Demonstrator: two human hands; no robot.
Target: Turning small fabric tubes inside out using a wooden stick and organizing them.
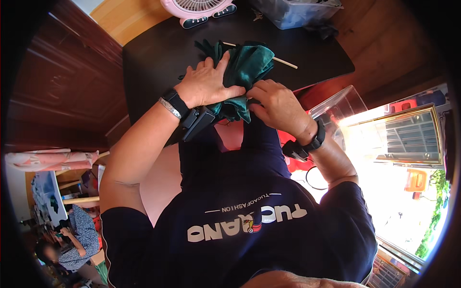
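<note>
A bunched dark green velvet cloth [249, 62] lies at the near edge of the dark table, partly hanging over it. My left hand [205, 82] rests on its left side, thumb and forefinger spread wide over the folds. On the cloth's right edge my right hand [277, 105] is closed, fingertips pinched at the fabric close to my left thumb. A thin pale stick [286, 63] sticks out of the folds on the right, and a short pale end shows at the upper left. Its middle is hidden by the cloth.
At the table's [153, 62] far side stand a pink fan [199, 7] and a clear plastic bin [302, 13]. A clear box [341, 105] is beyond my right wrist. Another person [79, 237] is at the lower left, near a table [48, 197].
</note>
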